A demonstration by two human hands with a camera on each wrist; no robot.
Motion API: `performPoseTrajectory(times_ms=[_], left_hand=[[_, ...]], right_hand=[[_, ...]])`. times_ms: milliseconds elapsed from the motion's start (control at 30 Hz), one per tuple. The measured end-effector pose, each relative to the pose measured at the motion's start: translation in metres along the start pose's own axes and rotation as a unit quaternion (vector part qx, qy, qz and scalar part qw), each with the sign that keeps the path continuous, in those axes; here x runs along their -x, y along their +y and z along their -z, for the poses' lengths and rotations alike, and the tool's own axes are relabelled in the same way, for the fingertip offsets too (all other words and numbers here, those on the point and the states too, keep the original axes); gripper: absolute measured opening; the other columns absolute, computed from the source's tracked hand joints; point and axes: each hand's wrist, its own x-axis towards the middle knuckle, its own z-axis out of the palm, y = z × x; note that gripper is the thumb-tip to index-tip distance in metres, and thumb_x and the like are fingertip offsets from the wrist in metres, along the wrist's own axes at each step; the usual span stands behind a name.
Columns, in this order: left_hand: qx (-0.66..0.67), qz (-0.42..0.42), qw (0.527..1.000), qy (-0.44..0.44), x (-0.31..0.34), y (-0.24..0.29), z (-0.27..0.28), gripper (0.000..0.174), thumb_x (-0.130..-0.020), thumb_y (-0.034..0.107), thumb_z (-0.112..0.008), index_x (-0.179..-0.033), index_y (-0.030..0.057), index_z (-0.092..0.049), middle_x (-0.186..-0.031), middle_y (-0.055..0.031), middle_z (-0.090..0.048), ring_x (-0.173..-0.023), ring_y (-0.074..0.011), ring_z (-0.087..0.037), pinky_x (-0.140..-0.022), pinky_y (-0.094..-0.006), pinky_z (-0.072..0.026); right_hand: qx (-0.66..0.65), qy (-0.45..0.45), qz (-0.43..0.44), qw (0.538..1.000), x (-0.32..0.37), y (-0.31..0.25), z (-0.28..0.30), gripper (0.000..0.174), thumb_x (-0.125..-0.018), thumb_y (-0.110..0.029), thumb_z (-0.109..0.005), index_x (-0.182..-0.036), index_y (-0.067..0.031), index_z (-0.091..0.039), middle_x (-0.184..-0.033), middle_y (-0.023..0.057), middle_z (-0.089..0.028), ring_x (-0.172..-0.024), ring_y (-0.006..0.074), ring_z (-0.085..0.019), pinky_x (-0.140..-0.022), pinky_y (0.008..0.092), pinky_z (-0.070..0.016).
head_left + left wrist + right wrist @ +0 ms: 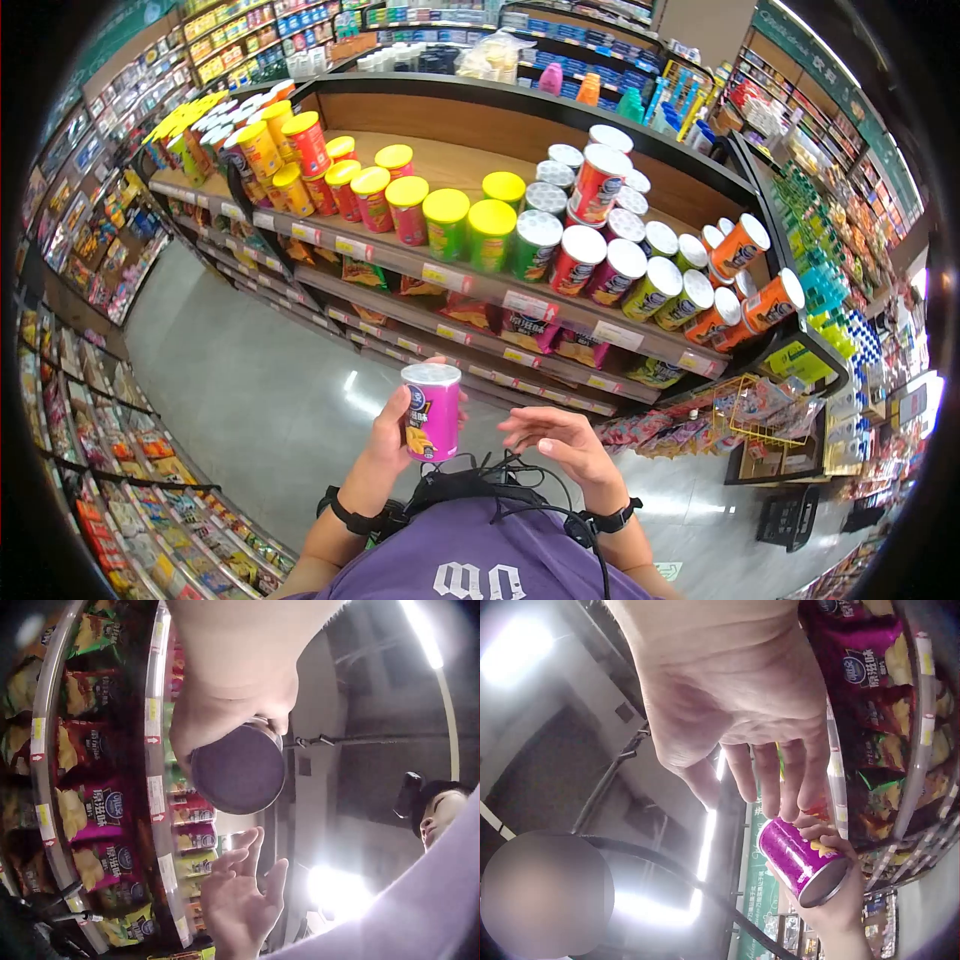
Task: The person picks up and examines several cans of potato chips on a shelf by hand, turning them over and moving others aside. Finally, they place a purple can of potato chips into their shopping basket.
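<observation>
A magenta chip canister (433,415) with a white lid stands upright in my left hand (388,428), fingers and thumb wrapped round its sides. From below, the left wrist view shows its round dark base (238,769). My right hand (562,440) is a short way to the right of the canister, fingers loosely bent and holding nothing. In the right wrist view the palm (735,690) faces the camera with fingers extended, and the canister (802,862) in the left hand appears beyond the fingertips.
Ahead, a shelf unit carries rows of canisters with yellow lids (445,222) and white lids (580,258). Lower shelves hold chip bags (527,332) behind price labels. Grey floor (250,350) runs between this unit and snack racks (130,500) at left. A yellow wire basket (755,410) is at right.
</observation>
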Motion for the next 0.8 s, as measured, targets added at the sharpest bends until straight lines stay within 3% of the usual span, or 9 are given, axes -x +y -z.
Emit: performPoseTrajectory(times_ms=[133, 200, 233, 267, 400, 467, 500, 733, 800], left_hand=[[-0.036, 0.039, 0.998, -0.043, -0.010, -0.008, -0.017, 0.083, -0.092, 0.049, -0.068, -0.154, 0.0058, -0.033, -0.129, -0.0195, -0.061, -0.112, -0.0295, -0.066, -0.097, -0.0419, -0.0536], [-0.210, -0.015, 0.977, -0.038, -0.017, -0.017, -0.029, 0.085, -0.089, 0.042, -0.075, -0.154, 0.0035, -0.036, -0.136, -0.0137, -0.058, -0.124, -0.0226, -0.057, -0.108, -0.0370, -0.0435], [-0.231, -0.033, 0.971, -0.056, -0.019, -0.018, -0.035, 0.088, -0.085, 0.033, -0.081, -0.154, 0.0032, -0.036, -0.140, -0.0094, -0.054, -0.130, -0.0191, -0.049, -0.113, -0.0347, -0.0350], [-0.232, -0.031, 0.970, -0.061, -0.020, -0.019, -0.040, 0.088, -0.085, 0.033, -0.081, -0.154, 0.0032, -0.036, -0.140, -0.0094, -0.054, -0.130, -0.0191, -0.049, -0.113, -0.0347, -0.0350], [-0.337, -0.056, 0.933, -0.114, -0.028, -0.024, -0.054, 0.097, -0.076, 0.022, -0.089, -0.155, 0.0041, -0.037, -0.139, -0.0106, -0.052, -0.130, -0.0215, -0.049, -0.112, -0.0359, -0.0355], [-0.502, -0.152, 0.840, -0.136, -0.035, -0.023, -0.061, 0.098, -0.072, 0.024, -0.091, -0.154, 0.0056, -0.041, -0.135, -0.0114, -0.050, -0.128, -0.0240, -0.049, -0.110, -0.0361, -0.0369], [-0.503, -0.159, 0.839, -0.132, -0.037, -0.027, -0.063, 0.099, -0.069, 0.026, -0.092, -0.153, 0.0070, -0.043, -0.133, -0.0119, -0.046, -0.125, -0.0268, -0.048, -0.109, -0.0365, -0.0377], [-0.540, -0.135, 0.815, -0.164, -0.037, -0.033, -0.073, 0.100, -0.077, 0.033, -0.087, -0.158, 0.0078, -0.033, -0.141, -0.0136, -0.041, -0.130, -0.0289, -0.045, -0.110, -0.0394, -0.0379], [-0.459, -0.202, 0.852, -0.146, -0.034, -0.035, -0.071, 0.095, -0.085, 0.040, -0.079, -0.159, 0.0080, -0.029, -0.145, -0.0136, -0.040, -0.134, -0.0286, -0.043, -0.110, -0.0417, -0.0384]], right_hand=[[0.041, 0.035, -0.009, 0.998, 0.009, -0.008, 0.004, 0.054, -0.092, -0.016, -0.070, -0.141, 0.0023, -0.054, -0.136, 0.0194, -0.060, -0.118, 0.0261, -0.062, -0.098, 0.0392, -0.0513], [0.067, 0.054, -0.005, 0.996, 0.010, -0.013, 0.003, 0.056, -0.091, -0.015, -0.072, -0.141, 0.0001, -0.054, -0.141, 0.0180, -0.057, -0.121, 0.0252, -0.060, -0.099, 0.0392, -0.0508], [0.143, 0.065, 0.034, 0.987, 0.010, -0.016, 0.002, 0.060, -0.088, -0.017, -0.076, -0.142, -0.0025, -0.054, -0.145, 0.0160, -0.053, -0.125, 0.0247, -0.056, -0.100, 0.0391, -0.0496], [0.218, 0.076, 0.072, 0.970, 0.010, -0.020, 0.002, 0.064, -0.085, -0.018, -0.080, -0.143, -0.0052, -0.054, -0.149, 0.0141, -0.049, -0.130, 0.0241, -0.053, -0.102, 0.0390, -0.0485], [0.252, 0.074, 0.095, 0.960, 0.017, -0.046, -0.004, 0.069, -0.080, -0.021, -0.085, -0.142, -0.0085, -0.056, -0.149, 0.0145, -0.048, -0.132, 0.0252, -0.050, -0.102, 0.0378, -0.0476], [0.306, 0.058, 0.107, 0.944, 0.019, -0.054, -0.004, 0.071, -0.077, -0.023, -0.087, -0.140, -0.0081, -0.058, -0.147, 0.0141, -0.050, -0.131, 0.0253, -0.051, -0.102, 0.0376, -0.0466], [0.307, 0.059, 0.108, 0.944, 0.020, -0.055, -0.004, 0.071, -0.077, -0.023, -0.087, -0.140, -0.0081, -0.058, -0.147, 0.0141, -0.050, -0.131, 0.0253, -0.051, -0.102, 0.0376, -0.0466], [0.314, 0.098, 0.132, 0.935, 0.013, -0.051, 0.012, 0.064, -0.076, -0.019, -0.087, -0.134, -0.0082, -0.063, -0.138, 0.0147, -0.057, -0.124, 0.0255, -0.057, -0.102, 0.0371, -0.0467], [0.336, 0.099, 0.162, 0.922, 0.008, -0.064, 0.018, 0.062, -0.075, -0.017, -0.087, -0.132, -0.0068, -0.064, -0.135, 0.0148, -0.059, -0.122, 0.0251, -0.059, -0.102, 0.0372, -0.0469]])
